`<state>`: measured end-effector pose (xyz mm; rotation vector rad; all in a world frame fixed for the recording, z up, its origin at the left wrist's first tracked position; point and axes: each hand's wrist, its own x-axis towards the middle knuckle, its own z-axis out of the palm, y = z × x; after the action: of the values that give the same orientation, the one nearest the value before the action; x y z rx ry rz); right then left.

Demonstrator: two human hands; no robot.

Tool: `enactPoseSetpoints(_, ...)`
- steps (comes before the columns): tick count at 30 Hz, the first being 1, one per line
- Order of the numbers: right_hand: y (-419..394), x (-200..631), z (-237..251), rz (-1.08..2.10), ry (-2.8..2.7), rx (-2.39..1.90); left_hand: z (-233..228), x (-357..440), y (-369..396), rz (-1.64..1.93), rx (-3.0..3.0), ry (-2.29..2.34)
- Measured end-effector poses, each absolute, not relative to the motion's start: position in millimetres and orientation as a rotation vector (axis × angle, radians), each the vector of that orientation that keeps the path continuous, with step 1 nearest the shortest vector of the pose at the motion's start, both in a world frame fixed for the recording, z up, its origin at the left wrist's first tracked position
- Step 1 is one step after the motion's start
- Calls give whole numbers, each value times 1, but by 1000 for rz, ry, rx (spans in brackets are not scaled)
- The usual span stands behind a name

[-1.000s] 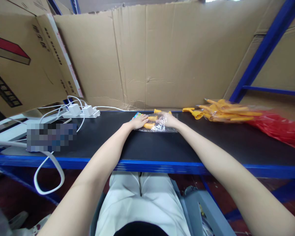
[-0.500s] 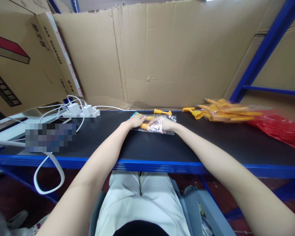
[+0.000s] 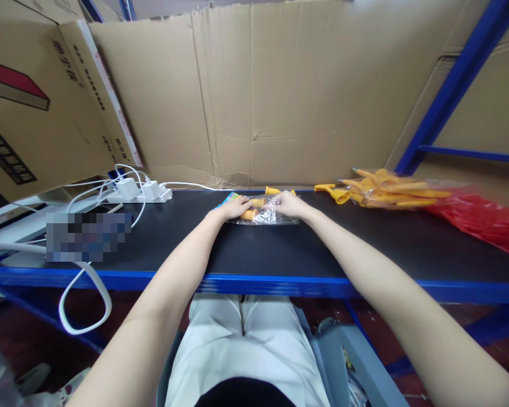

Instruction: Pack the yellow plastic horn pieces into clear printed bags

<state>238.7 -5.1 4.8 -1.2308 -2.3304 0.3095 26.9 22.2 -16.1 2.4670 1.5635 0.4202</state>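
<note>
A clear plastic bag (image 3: 266, 217) with yellow plastic pieces (image 3: 250, 214) inside lies in front of me on the black tabletop. My left hand (image 3: 234, 208) grips its left end, beside a blue and green printed part (image 3: 230, 197). At the right end, my right hand (image 3: 287, 204) has its fingers curled on the crinkled film; the fingertips are partly hidden. Just behind that hand, a loose yellow plastic piece (image 3: 273, 190) rests on the table, partly covered by it.
Another yellow funnel-like piece (image 3: 339, 195) lies right of my hands, by a clear bag full of yellow pieces (image 3: 390, 189) and a red plastic bag (image 3: 477, 217). Leftward are a white power strip (image 3: 163, 195) and looping cables. A cardboard sheet (image 3: 280, 96) stands behind.
My right hand has shifted slightly left and up and now covers part of the loose yellow piece behind. The film at the bag's right end is more bunched. My left hand has barely moved.
</note>
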Motion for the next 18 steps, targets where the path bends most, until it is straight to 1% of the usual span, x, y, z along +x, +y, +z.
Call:
enactPoseSetpoints(4,10,277,15,-19,-1966,-1604,-18,12,27,487,2361,1601)
enactPoseSetpoints(7,21,311,10,-248,-1746,-1740,-20,-2,32,540,2323,1676)
enactPoseSetpoints(9,26,330,2,-336,-1676,-1831,-23,-9,37,574,2313,1705)
enactPoseSetpoints(12,30,347,-11,-300,-1669,-2049,-26,-14,42,608,2312,1710)
enactPoseSetpoints(16,34,352,-18,18,-1785,-2305,-29,-14,45,615,2330,1707)
enactPoseSetpoints(18,35,351,-17,-35,-1764,-2291,-28,-14,45,619,2331,1714)
